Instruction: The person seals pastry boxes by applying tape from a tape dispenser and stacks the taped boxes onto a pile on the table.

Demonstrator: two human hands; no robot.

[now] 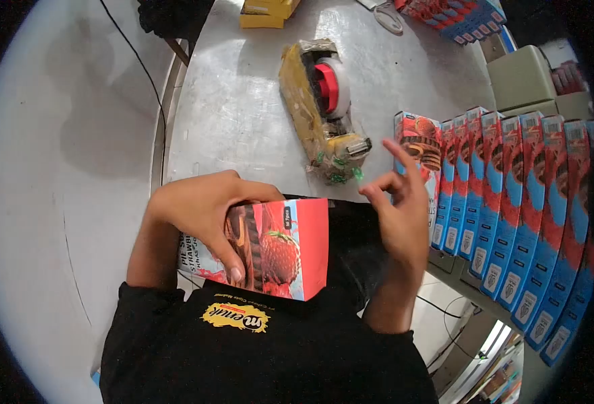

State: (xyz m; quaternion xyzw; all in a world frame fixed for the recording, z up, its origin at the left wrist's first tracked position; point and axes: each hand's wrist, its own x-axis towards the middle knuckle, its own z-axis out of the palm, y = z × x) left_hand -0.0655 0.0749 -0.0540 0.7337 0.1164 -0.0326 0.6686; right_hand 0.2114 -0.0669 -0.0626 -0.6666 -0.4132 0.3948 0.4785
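Observation:
My left hand (206, 209) is wrapped around a snack box (276, 249) printed with a strawberry and dark pies, holding it tilted in front of my chest. The box's plain red end faces right. My right hand (404, 209) is raised, thumb and a finger pinched together, another finger pointing up. At its fingertips shows a small piece of tape (359, 174), clear with green on it. Just left of that hand stands a worn yellow tape dispenser (303, 101), holding a tape roll (338, 87) on a red core. Green-marked tape scraps cling to its front end.
Several matching boxes (492, 182) stand in a row on the right, beside one box (418, 145) showing its front. More boxes (455, 17) lie at the back right. Yellow packs (266, 13) and a white cable (388, 19) are at the far side of the metal table (236, 94).

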